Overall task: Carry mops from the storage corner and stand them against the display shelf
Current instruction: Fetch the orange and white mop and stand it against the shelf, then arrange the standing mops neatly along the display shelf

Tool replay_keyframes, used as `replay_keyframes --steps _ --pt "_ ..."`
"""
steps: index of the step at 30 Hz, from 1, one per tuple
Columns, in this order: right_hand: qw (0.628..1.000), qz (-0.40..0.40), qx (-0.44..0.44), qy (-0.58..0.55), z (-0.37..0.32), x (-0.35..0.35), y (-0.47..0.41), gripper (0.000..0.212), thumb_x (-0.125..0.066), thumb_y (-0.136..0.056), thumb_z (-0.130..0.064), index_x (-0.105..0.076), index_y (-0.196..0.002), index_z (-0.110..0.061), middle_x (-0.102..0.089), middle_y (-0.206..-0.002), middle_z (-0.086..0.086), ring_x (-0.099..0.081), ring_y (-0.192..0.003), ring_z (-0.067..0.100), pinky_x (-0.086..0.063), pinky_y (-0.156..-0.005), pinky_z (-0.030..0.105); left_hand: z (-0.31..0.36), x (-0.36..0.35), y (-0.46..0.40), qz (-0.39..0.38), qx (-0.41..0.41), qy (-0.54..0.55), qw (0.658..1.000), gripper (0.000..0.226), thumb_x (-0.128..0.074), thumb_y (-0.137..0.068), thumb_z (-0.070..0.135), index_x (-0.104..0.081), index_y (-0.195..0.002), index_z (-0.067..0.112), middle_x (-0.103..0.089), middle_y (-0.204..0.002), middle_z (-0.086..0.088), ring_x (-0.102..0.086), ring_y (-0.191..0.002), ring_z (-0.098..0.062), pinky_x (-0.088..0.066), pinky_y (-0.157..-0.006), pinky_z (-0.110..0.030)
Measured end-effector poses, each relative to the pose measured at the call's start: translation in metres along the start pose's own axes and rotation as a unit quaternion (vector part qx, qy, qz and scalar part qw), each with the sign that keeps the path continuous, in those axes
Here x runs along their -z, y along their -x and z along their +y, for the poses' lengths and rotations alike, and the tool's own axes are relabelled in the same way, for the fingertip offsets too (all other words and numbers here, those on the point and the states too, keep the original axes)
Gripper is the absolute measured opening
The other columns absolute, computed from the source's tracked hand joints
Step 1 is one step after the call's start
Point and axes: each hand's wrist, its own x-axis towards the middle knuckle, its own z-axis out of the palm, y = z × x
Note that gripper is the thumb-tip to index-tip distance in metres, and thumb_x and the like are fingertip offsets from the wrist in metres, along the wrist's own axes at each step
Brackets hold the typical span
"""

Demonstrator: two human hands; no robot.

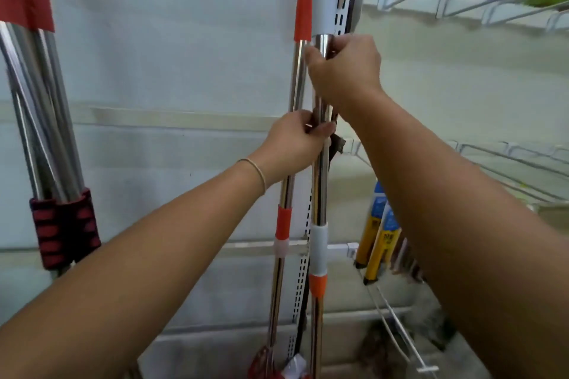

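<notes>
Two mops stand upright against the slotted upright (339, 3) of the display shelf. The right mop (319, 194) has a steel pole with grey and orange sleeves. My right hand (345, 71) grips this pole just below its upper grey sleeve. My left hand (295, 141) grips the same pole lower down, fingers wrapped round it. The left mop (284, 194) has a steel pole with orange sleeves and stands just beside it, touching my left hand's side. Their red heads (261, 363) show at the floor.
A bundle of steel-poled mops (46, 132) with red and black foam grips leans at the far left against the white panel. Wire shelves (492, 163) jut out on the right, with yellow and blue packets (381, 234) below them.
</notes>
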Motion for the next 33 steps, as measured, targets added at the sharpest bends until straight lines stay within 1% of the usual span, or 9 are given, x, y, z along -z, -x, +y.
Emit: replay_keyframes --steps 5,8,11,13,16,18,22,27,33 --pt "0.999 0.020 0.025 -0.012 0.011 -0.008 0.004 0.030 -0.065 -0.091 -0.038 -0.074 -0.088 -0.009 -0.073 -0.083 0.009 -0.070 -0.077 0.024 -0.057 -0.075 0.046 -0.018 -0.015 0.015 -0.067 0.029 0.045 0.996 0.041 -0.040 -0.100 0.049 -0.056 -0.111 0.012 -0.072 -0.092 -0.010 -0.072 -0.090 -0.029 -0.058 -0.081 -0.051" --pt "0.998 0.020 0.032 -0.050 0.019 -0.011 0.010 0.048 -0.061 -0.089 -0.047 -0.071 -0.091 -0.001 -0.070 -0.082 0.019 -0.069 -0.075 0.031 -0.056 -0.072 0.053 -0.037 -0.029 0.029 -0.087 0.036 0.036 0.995 0.041 -0.035 -0.101 0.050 -0.056 -0.107 0.015 -0.073 -0.092 -0.006 -0.072 -0.085 -0.022 -0.058 -0.084 -0.046" --pt "0.996 0.010 0.033 -0.080 0.029 -0.014 0.013 0.076 -0.054 -0.077 -0.065 -0.064 -0.095 0.008 -0.059 -0.072 0.013 -0.058 -0.063 0.024 -0.054 -0.066 0.054 -0.060 -0.042 0.041 -0.099 0.054 0.063 0.992 0.046 -0.035 -0.101 0.050 -0.056 -0.112 0.011 -0.072 -0.093 -0.007 -0.071 -0.074 -0.009 -0.060 -0.075 -0.026" --pt "0.996 0.003 0.023 -0.090 0.033 -0.017 0.015 0.072 -0.053 -0.077 -0.065 -0.059 -0.086 0.006 -0.053 -0.073 0.007 -0.053 -0.064 0.020 -0.047 -0.057 0.043 -0.074 -0.049 0.048 -0.110 0.050 0.052 0.991 0.044 -0.035 -0.101 0.051 -0.054 -0.115 0.014 -0.070 -0.093 -0.002 -0.067 -0.067 0.003 -0.054 -0.063 -0.013" --pt "0.996 0.001 0.012 -0.086 0.035 -0.020 0.022 0.044 -0.053 -0.088 -0.053 -0.056 -0.082 -0.010 -0.050 -0.075 0.005 -0.051 -0.064 0.019 -0.040 -0.058 0.032 -0.088 -0.057 0.056 -0.120 0.057 0.059 0.989 0.039 -0.036 -0.100 0.052 -0.053 -0.113 0.020 -0.068 -0.094 0.002 -0.066 -0.081 0.000 -0.056 -0.078 -0.026" --pt "0.996 -0.003 0.010 -0.086 0.041 -0.022 0.026 0.053 -0.050 -0.092 -0.050 -0.056 -0.085 0.003 -0.051 -0.077 0.005 -0.056 -0.066 0.024 -0.042 -0.059 0.034 -0.091 -0.059 0.059 -0.124 0.059 0.059 0.989 0.039 -0.037 -0.101 0.051 -0.053 -0.111 0.017 -0.068 -0.096 -0.002 -0.067 -0.086 -0.007 -0.055 -0.080 -0.029" --pt "0.996 -0.007 0.005 -0.090 0.052 -0.025 0.037 0.051 -0.050 -0.095 -0.046 -0.056 -0.083 0.003 -0.047 -0.070 0.007 -0.064 -0.082 0.043 -0.058 -0.070 0.045 -0.094 -0.064 0.061 -0.119 0.054 0.051 0.990 0.036 -0.037 -0.102 0.047 -0.053 -0.108 0.016 -0.068 -0.096 -0.005 -0.066 -0.081 -0.006 -0.050 -0.064 -0.015" --pt "0.996 0.000 -0.011 -0.083 0.069 -0.030 0.059 0.044 -0.051 -0.094 -0.045 -0.049 -0.075 -0.006 -0.042 -0.063 0.002 -0.060 -0.073 0.040 -0.055 -0.077 0.056 -0.100 -0.071 0.065 -0.121 0.070 0.073 0.988 0.032 -0.040 -0.102 0.045 -0.051 -0.105 0.015 -0.068 -0.094 -0.007 -0.067 -0.080 -0.014 -0.052 -0.068 -0.023" --pt "0.996 -0.010 -0.050 -0.068 0.098 -0.033 0.096 0.045 -0.053 -0.099 -0.042 -0.054 -0.084 0.000 -0.060 -0.076 0.020 -0.067 -0.080 0.034 -0.054 -0.074 0.055 -0.116 -0.085 0.082 -0.135 0.083 -0.004 0.987 0.034 -0.040 -0.100 0.048 -0.045 -0.116 0.019 -0.063 -0.095 -0.001 -0.065 -0.088 -0.019 -0.056 -0.079 -0.035"
